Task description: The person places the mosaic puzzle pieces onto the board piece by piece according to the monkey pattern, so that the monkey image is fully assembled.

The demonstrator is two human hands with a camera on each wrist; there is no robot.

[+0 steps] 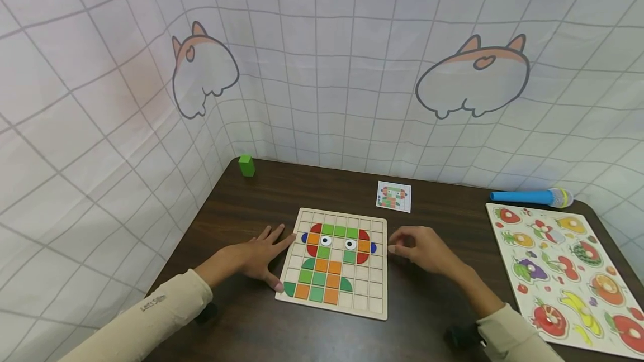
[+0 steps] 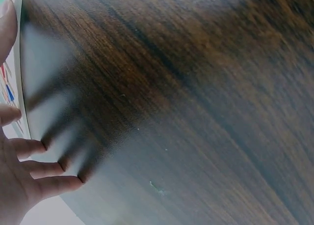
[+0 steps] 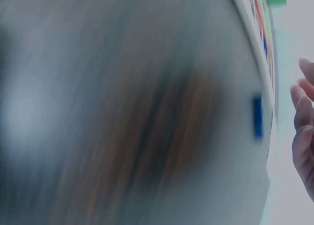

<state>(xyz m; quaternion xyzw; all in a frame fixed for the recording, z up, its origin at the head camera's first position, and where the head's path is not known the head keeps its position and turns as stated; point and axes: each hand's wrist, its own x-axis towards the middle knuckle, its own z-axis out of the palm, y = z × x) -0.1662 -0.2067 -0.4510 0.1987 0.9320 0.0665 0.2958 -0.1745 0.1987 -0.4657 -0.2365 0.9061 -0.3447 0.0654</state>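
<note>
A wooden grid board (image 1: 369, 305) lies on the dark table, with coloured tiles on it forming a figure with two eye pieces. My left hand (image 1: 261, 253) is spread at the board's left side, its thumb and index finger at the edge. In the left wrist view, the other fingers of the left hand (image 2: 29, 173) reach over the bare wood. Beside the board's right edge is my right hand (image 1: 425, 247), loosely bent, with no object seen in it. The right wrist view shows the bent fingers of that hand (image 3: 305, 131) at its edge.
A small picture card (image 1: 394, 196) lies behind the board. A green block (image 1: 246, 165) stands at the back left. To the right are a fruit puzzle board (image 1: 550, 270) and a blue toy microphone (image 1: 528, 198). A grid-patterned curtain (image 1: 322, 71) hangs behind the table.
</note>
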